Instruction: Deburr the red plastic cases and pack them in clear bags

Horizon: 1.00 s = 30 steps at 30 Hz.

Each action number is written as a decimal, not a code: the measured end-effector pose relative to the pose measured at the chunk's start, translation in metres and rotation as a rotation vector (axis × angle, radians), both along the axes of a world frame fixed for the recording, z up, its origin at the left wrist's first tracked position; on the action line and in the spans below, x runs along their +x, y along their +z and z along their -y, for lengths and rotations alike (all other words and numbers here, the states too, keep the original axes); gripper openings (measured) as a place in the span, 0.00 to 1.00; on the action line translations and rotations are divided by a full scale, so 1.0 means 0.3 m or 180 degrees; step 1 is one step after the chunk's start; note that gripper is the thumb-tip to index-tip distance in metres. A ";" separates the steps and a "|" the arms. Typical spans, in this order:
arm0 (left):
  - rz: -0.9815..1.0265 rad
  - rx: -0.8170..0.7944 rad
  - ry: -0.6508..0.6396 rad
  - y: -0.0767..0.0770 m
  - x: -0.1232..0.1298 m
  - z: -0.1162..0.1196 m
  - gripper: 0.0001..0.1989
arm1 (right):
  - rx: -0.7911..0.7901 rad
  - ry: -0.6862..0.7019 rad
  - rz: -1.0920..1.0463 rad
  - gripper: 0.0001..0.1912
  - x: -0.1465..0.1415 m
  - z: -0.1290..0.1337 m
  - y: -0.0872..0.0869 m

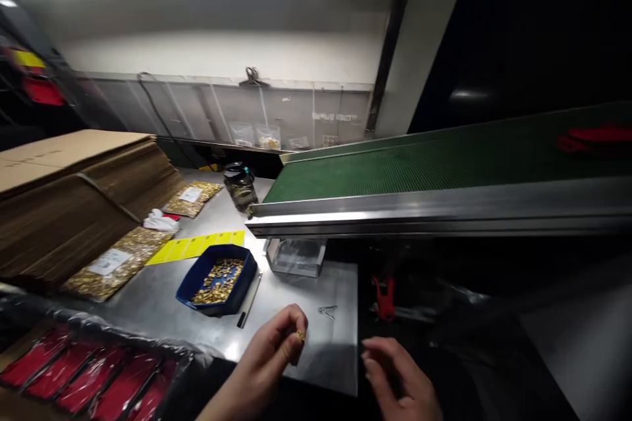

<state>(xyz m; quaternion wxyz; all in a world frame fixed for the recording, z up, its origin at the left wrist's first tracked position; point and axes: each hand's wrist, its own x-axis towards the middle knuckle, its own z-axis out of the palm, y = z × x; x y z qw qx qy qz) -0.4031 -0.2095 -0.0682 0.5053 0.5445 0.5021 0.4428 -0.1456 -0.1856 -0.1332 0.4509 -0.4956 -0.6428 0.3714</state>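
My left hand [276, 352] is over the front of the metal table, its thumb and forefinger pinched on a small gold-coloured metal piece [301, 336]. To its right, just past the table's edge, my right hand [399, 378] is half curled; a narrow gap shows between thumb and forefinger, with nothing visible in it. Behind my left hand sits a blue plastic bin [249, 276] with many small gold pieces [217, 283] inside. A pen [251, 300] lies along the bin's right side. Small silver metal pieces [327, 310] lie on the table beyond my left fingertips.
A green conveyor belt [355, 171] with a metal side rail slopes up to the right. Stacked flat cardboard [99, 191] stands at left, near bags of gold pieces [192, 198], yellow labels [197, 245] and a dark jar [240, 187]. Plastic-covered red items [93, 375] lie front left.
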 end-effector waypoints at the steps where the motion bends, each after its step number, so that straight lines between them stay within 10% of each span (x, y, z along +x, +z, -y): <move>1: 0.0238 0.0002 -0.0109 0.011 0.067 0.009 0.17 | 0.0424 0.0217 -0.0165 0.10 -0.027 0.000 0.066; 6: 0.0659 -0.0235 -0.0291 0.035 0.238 0.006 0.13 | 0.1585 0.1077 0.0220 0.21 -0.027 -0.026 0.247; 13: 0.0836 -0.0564 -0.0214 0.025 0.310 -0.025 0.14 | 0.1464 0.0743 0.0108 0.14 0.040 -0.006 0.187; 18: 0.1276 -0.1032 0.0140 -0.006 0.347 -0.037 0.13 | 0.0185 -0.0355 -0.0842 0.06 0.034 0.034 0.177; 23: 0.1607 -0.1431 0.0260 -0.026 0.360 -0.044 0.15 | -0.1177 -0.0367 -0.2052 0.15 0.049 0.031 0.147; 30: 0.1725 -0.1322 0.0164 0.005 0.388 -0.058 0.18 | -0.0858 0.0217 -0.2118 0.14 0.071 0.000 0.074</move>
